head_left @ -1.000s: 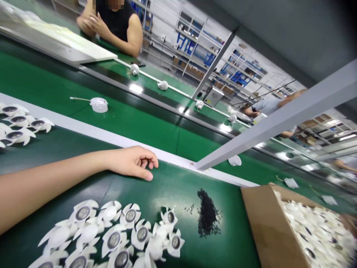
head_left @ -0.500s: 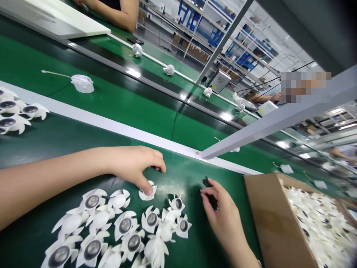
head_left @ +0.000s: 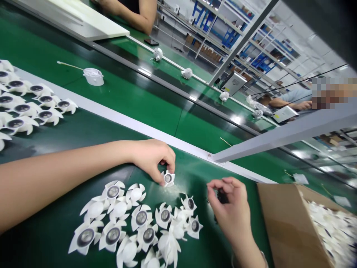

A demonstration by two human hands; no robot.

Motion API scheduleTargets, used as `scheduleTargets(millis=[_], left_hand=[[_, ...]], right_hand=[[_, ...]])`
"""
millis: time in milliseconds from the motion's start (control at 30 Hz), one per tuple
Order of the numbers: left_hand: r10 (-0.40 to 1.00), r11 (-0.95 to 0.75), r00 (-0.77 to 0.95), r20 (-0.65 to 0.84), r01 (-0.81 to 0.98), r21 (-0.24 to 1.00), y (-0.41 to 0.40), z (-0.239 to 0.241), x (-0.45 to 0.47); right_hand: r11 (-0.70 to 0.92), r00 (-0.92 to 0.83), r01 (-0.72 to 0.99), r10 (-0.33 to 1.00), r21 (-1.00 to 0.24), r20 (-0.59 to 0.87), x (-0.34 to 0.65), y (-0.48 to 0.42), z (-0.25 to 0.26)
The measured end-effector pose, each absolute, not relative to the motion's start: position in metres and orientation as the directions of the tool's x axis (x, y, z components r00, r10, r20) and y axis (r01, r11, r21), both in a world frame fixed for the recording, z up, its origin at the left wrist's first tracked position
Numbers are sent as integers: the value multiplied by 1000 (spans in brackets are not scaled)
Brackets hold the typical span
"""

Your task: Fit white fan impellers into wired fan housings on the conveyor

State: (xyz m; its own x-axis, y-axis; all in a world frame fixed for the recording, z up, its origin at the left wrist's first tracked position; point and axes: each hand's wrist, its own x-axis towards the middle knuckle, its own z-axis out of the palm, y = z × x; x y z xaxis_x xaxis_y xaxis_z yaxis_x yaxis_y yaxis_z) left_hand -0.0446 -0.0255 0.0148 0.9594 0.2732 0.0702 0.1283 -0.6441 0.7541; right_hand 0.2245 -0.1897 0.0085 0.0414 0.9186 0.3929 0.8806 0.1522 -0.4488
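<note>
Turned hub-up now, one wheel (head_left: 168, 178) is pinched in the left hand (head_left: 154, 156), the right hand (head_left: 234, 210) curled, contents unclear; upper-left rows (head_left: 22, 108) seem finished, lower-centre pieces (head_left: 141, 218) remain.

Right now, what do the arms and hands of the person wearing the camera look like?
The bare, five-fingered left hand has no glove, and its long forearm shows no sleeve. The bare right hand is ungloved too, with a thin, pale band at its wrist, too blurry to identify.
</note>
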Motion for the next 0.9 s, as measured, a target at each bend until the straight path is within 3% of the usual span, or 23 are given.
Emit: scheduleTargets(millis=[100, 200, 300, 767, 900], left_hand=[[265, -664, 958, 107, 102, 740, -25, 12, -44], [280, -674, 954, 107, 116, 729, -25, 11, -44], [282, -685, 954, 107, 122, 718, -25, 11, -44], [266, -671, 961, 73, 130, 730, -20, 12, -43], [282, -651, 958, 57, 148, 745, -20, 10, -43]], right_hand=[[250, -24, 779, 928, -574, 372, 189, -169, 18], [399, -211, 694, 909, -599, 360, 161, -152, 19], [444, -283, 669, 894, -596, 348, 149, -146, 11], [607, -470, 733, 778, -307, 416, 147, -147, 9], [721, -642, 684, 668, -112, 377, 144, -155, 21]])
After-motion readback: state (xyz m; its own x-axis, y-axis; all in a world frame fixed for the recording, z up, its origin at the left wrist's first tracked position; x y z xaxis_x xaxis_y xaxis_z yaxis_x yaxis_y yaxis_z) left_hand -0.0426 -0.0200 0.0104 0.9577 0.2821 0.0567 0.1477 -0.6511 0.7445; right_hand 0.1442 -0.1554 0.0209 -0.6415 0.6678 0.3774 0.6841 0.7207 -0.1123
